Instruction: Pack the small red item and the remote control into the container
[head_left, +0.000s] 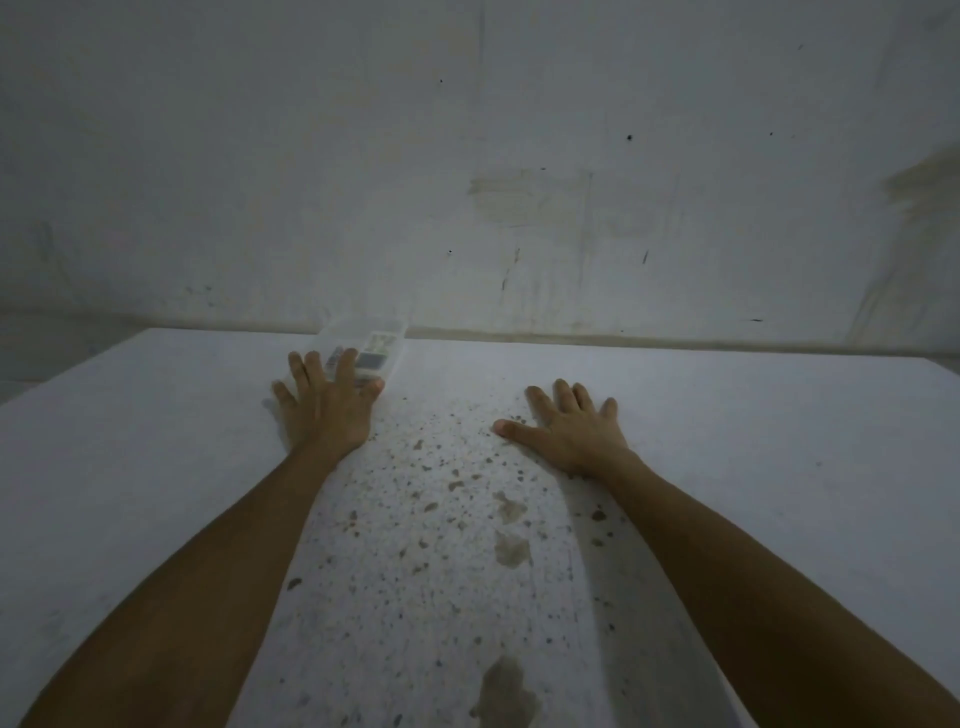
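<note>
Both arms extend forward over the white table (727, 415). The left hand (324, 410) lies palm down, fingers spread, fingertips resting on the near end of the clear container (387, 345) at the table's far edge; it grasps nothing. The right hand (566, 428) lies flat and spread on the bare tabletop, well apart from the container, holding nothing. The remote control (373, 356) lies inside the container, buttons facing up. The small red item cannot be made out. Brown stains (511, 548) mark the surface between the forearms.
</note>
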